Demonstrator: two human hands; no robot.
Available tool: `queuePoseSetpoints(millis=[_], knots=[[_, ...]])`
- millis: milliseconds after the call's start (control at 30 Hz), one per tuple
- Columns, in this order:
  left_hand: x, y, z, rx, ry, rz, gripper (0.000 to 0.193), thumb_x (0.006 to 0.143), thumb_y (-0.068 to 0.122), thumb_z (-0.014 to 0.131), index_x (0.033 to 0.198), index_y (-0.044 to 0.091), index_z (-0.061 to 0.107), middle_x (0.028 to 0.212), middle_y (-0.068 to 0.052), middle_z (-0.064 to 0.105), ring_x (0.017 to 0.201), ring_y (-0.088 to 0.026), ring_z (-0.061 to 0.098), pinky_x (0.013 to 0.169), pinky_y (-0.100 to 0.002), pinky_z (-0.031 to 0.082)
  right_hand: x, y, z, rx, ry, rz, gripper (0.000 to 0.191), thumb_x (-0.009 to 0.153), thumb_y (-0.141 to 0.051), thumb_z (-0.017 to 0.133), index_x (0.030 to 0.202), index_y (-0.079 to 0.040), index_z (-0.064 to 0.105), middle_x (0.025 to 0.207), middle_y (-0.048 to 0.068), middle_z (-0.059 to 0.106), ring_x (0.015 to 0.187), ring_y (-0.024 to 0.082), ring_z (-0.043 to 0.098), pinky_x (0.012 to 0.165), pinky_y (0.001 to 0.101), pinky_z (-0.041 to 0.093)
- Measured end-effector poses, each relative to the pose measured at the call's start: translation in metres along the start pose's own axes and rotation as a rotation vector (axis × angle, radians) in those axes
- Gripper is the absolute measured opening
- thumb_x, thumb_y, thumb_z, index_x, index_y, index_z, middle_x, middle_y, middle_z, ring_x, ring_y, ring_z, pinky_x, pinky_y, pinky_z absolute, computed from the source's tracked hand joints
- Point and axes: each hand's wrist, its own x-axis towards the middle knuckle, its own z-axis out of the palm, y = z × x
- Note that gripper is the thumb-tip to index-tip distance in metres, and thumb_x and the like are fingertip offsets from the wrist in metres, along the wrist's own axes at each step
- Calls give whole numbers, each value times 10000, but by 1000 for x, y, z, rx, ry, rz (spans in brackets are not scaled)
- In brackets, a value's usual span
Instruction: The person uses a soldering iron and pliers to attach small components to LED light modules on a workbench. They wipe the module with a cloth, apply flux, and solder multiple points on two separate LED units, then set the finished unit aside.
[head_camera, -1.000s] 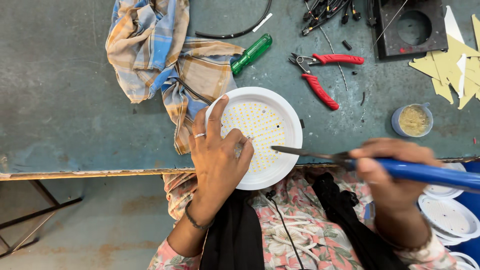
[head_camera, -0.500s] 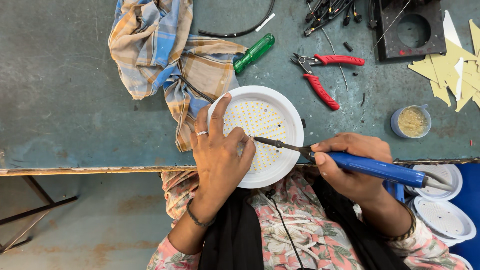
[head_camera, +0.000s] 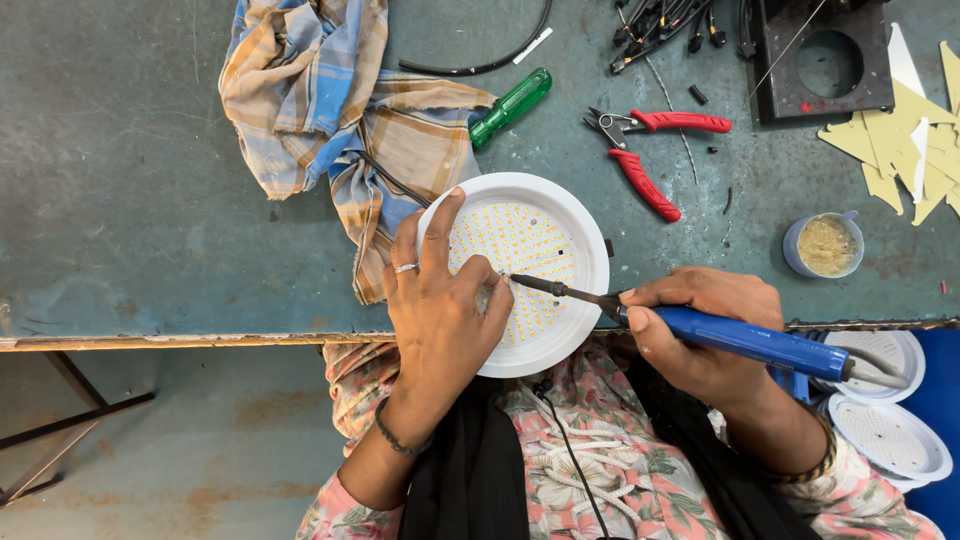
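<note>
A round white lamp housing (head_camera: 560, 215) with a panel of small yellow dots lies at the table's near edge. My left hand (head_camera: 440, 305) rests on its left side, fingers spread over the rim and panel, a ring on one finger. My right hand (head_camera: 700, 330) grips a blue-handled soldering iron (head_camera: 760, 343). Its dark metal tip (head_camera: 520, 281) touches the panel right beside my left thumb.
A checked cloth (head_camera: 320, 110) lies behind the lamp on the grey-green table (head_camera: 130, 200). Beyond are a green-handled screwdriver (head_camera: 510, 106), red-handled pliers (head_camera: 650, 150), a small cup of yellowish paste (head_camera: 825, 245), a black fixture (head_camera: 820, 60) and yellow card scraps (head_camera: 910, 140). More white lamp housings (head_camera: 890, 420) are stacked at my right.
My right hand has moved left with the soldering iron, bringing its tip onto the dotted panel next to my left thumb. My left hand stays on the lamp housing.
</note>
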Motion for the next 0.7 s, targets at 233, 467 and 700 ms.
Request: queuePoseSetpoints(millis=[233, 467, 700], knots=[[0, 0, 1, 12, 9, 3, 170, 733, 198, 800, 719, 102, 660, 1523, -145, 485, 1355, -418, 446, 863, -540, 439, 3, -4, 0, 25, -35, 10, 113, 889, -105, 733, 884, -10, 672, 849, 110, 745, 673, 184, 730, 610, 285, 554], [0, 0, 4, 17, 8, 6, 167, 725, 194, 799, 716, 99, 661, 1518, -150, 486, 1351, -419, 448, 855, -542, 442, 4, -6, -1, 17, -40, -3, 107, 876, -103, 734, 873, -18, 668, 825, 94, 742, 612, 168, 685, 566, 284, 521], [0, 1, 4, 18, -3, 1, 156, 720, 185, 795, 709, 103, 663, 1520, -150, 484, 1350, -425, 450, 842, -539, 448, 2, -7, -1, -25, -59, -17, 112, 860, -114, 749, 862, -21, 686, 795, 73, 737, 583, 168, 667, 540, 290, 502]])
